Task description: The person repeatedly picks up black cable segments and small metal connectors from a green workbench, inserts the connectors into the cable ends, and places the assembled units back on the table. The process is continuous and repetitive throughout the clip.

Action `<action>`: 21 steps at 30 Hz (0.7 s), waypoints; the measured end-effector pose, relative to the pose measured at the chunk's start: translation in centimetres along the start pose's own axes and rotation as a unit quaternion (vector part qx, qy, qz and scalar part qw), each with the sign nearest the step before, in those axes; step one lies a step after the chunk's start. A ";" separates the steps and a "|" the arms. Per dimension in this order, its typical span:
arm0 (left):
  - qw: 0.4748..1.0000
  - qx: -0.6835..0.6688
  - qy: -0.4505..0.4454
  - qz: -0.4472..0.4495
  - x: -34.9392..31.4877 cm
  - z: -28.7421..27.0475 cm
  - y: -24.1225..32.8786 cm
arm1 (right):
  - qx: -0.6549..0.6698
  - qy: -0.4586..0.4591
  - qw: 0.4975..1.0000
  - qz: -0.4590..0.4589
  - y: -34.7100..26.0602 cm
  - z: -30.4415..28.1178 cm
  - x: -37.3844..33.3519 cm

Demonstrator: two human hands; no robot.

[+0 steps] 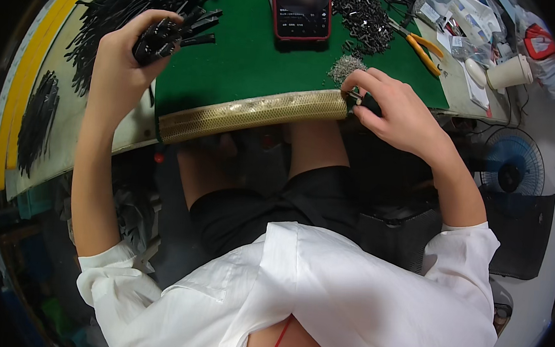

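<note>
My left hand (127,54) is closed around a bundle of black straps (161,40), raised over the left side of the green mat (246,73). Their cut ends point toward the middle of the mat. At the mat's front right, my right hand (396,111) has its fingers closed on a small dark tool (364,102) with a metal part showing; its exact kind is mostly hidden by the fingers. Beside those fingertips lies a pile of tiny silver metal pieces (347,69). A gold mesh strip (256,113) runs along the front edge, its right end just below the right hand.
More black straps heap at the back left (131,5), with a smaller bundle (38,122) near yellow strips (27,82). Dark metal hardware (364,20), a phone (301,12) and yellow-handled pliers (424,51) lie behind. A white cup (510,72) and fan (513,163) are right.
</note>
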State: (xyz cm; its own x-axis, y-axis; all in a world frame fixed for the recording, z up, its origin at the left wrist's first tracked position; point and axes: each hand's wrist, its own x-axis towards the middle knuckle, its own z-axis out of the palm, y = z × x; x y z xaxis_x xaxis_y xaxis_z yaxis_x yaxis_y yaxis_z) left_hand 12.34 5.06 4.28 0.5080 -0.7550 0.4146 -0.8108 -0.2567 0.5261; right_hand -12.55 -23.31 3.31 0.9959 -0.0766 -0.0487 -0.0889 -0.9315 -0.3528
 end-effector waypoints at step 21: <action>0.977 -0.203 0.040 -0.058 -3.0 2.3 4.5 | -0.002 0.018 1.000 -0.013 -0.4 0.6 1.3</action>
State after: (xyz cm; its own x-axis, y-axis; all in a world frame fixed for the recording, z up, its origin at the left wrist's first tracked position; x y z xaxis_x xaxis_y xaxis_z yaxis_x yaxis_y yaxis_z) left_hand 6.52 4.81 3.66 0.6242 -0.6815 0.3821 -0.5723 -0.0658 0.8174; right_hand -11.20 -22.85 2.82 0.9979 -0.0641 -0.0064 -0.0623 -0.9345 -0.3506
